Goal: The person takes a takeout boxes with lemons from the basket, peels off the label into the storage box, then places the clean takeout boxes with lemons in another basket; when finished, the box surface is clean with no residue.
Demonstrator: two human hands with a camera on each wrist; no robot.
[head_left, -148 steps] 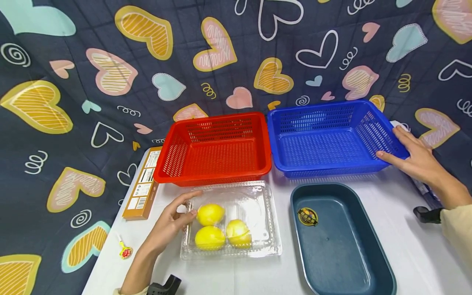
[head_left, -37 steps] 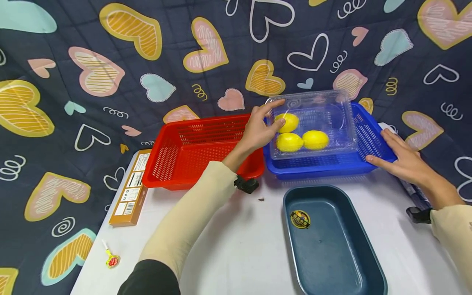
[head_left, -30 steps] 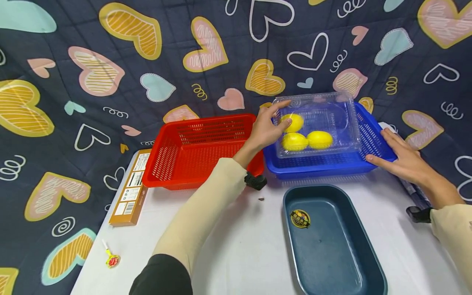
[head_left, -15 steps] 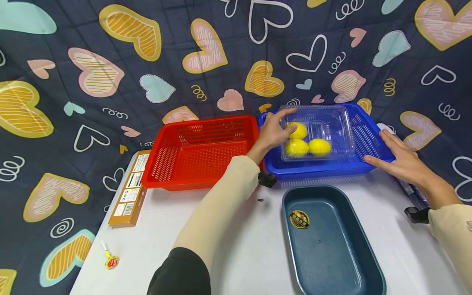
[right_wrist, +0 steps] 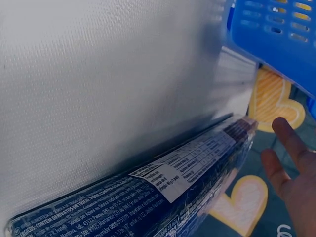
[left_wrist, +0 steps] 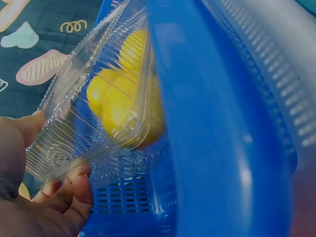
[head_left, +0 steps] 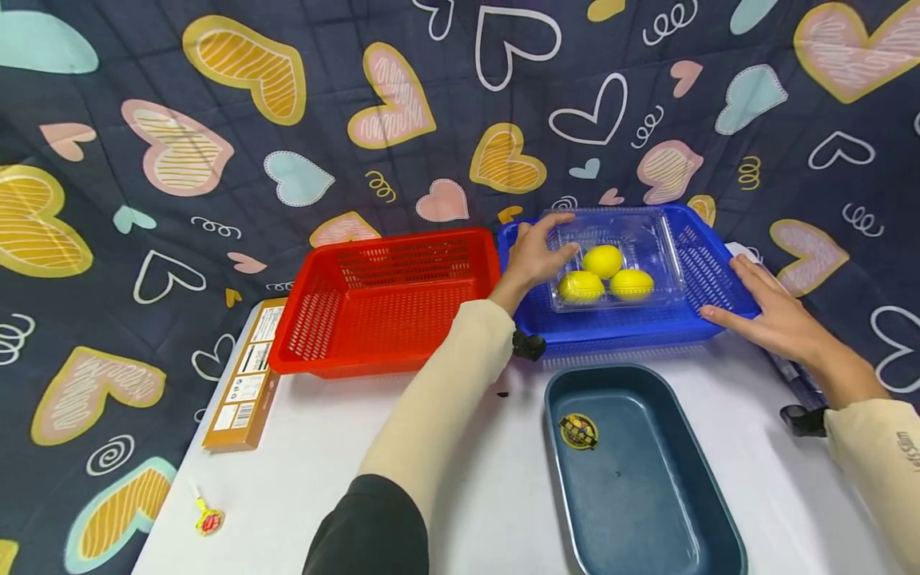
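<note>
A clear plastic clamshell container [head_left: 657, 239] with three yellow lemons [head_left: 602, 261] inside sits slightly tilted within the blue basket [head_left: 611, 326]. My left hand [head_left: 535, 254] grips its left edge, thumb on one side and curled fingers on the other, as the left wrist view shows. On the basket's right side, my right hand [head_left: 772, 315] rests against the rim with fairly straight fingers, thumb at the front corner. In the right wrist view, two straight fingers show beside a dark blue printed packet [right_wrist: 163, 190], apart from it.
Left of the blue basket stands a red basket [head_left: 388, 363]. A dark teal tub [head_left: 625, 487] with a round sticker sits in front. An orange-brown box [head_left: 240, 391] and a lollipop [head_left: 208, 519] lie at the left. Behind hangs heart-patterned cloth [head_left: 417, 104].
My left hand has carried the container from the table's front middle into the blue basket and lowered it. One lemon has just rolled rightward inside. My right hand stays at the basket rim.
</note>
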